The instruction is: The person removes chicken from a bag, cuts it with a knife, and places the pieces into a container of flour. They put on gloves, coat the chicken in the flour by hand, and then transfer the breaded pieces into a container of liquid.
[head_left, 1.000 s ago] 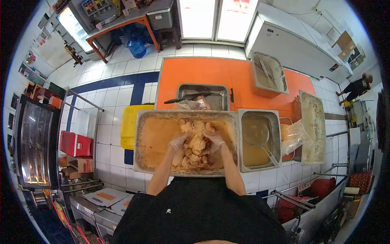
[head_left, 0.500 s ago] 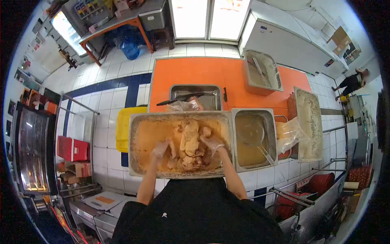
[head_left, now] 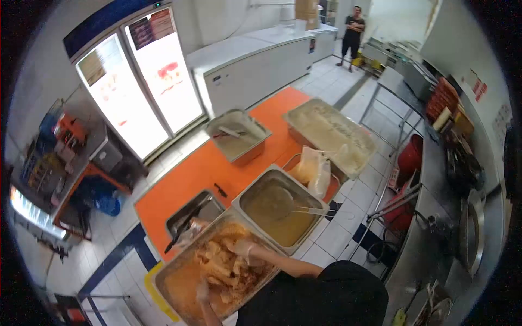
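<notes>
the pale meat pieces (head_left: 220, 266) lie heaped in the middle of a wide metal tub (head_left: 163, 270), with a tan coating spread around them. the right hand (head_left: 243, 250), which looks thinly gloved, rests on the upper right of the heap, its fingers bent over the meat – whether they grip a piece i cannot tell. the left hand (head_left: 203, 293) is at the lower left edge of the heap, small and blurred; i cannot tell if it holds anything.

against the wide tub's right side sits a smaller tub (head_left: 242, 198) of cloudy liquid, a round strainer (head_left: 279, 201) dipping into it with its handle out over the rim. on the far side, a shallow pan (head_left: 206, 208) stands on the orange table (head_left: 179, 185), a black tool (head_left: 175, 235) jutting over its edge beside a plastic bag. farther along are a tray of pale powder (head_left: 326, 127) and a deep pan (head_left: 234, 133) with utensils inside – and in the background a person in dark clothes (head_left: 353, 37) stands with folded arms.
</notes>
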Action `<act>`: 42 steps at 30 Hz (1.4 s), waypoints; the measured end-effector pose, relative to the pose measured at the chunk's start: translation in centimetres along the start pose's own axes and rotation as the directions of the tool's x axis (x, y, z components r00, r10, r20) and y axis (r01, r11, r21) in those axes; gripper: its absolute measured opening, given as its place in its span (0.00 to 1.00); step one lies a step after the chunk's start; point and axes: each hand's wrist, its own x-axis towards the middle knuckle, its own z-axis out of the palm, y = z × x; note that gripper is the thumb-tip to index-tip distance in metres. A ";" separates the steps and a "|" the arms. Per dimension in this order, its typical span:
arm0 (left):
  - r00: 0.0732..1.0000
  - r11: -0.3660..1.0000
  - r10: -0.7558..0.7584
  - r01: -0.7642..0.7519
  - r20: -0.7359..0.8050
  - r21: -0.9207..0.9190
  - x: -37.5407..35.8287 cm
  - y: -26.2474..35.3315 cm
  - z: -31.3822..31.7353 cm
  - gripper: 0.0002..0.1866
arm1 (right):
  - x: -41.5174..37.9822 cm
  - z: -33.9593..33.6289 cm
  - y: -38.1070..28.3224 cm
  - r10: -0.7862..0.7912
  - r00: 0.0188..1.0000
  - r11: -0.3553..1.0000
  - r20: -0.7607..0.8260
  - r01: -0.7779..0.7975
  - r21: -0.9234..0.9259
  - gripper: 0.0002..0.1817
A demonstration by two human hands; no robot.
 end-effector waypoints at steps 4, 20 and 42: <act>0.997 0.998 -0.044 0.047 0.070 -0.038 -0.8 4.2 2.4 0.30 | 5.6 4.7 4.4 -0.044 0.994 0.991 -0.096 0.056 0.124 0.44; 0.995 0.993 0.007 0.005 0.102 -0.121 -3.1 6.8 3.8 0.31 | 8.2 6.5 10.3 -0.074 0.997 0.667 -0.035 0.075 0.742 0.49; 0.988 0.994 0.023 -0.006 0.152 -0.110 -2.2 9.3 6.4 0.34 | 3.9 7.6 6.4 -0.200 0.961 0.957 -0.189 0.233 0.174 0.36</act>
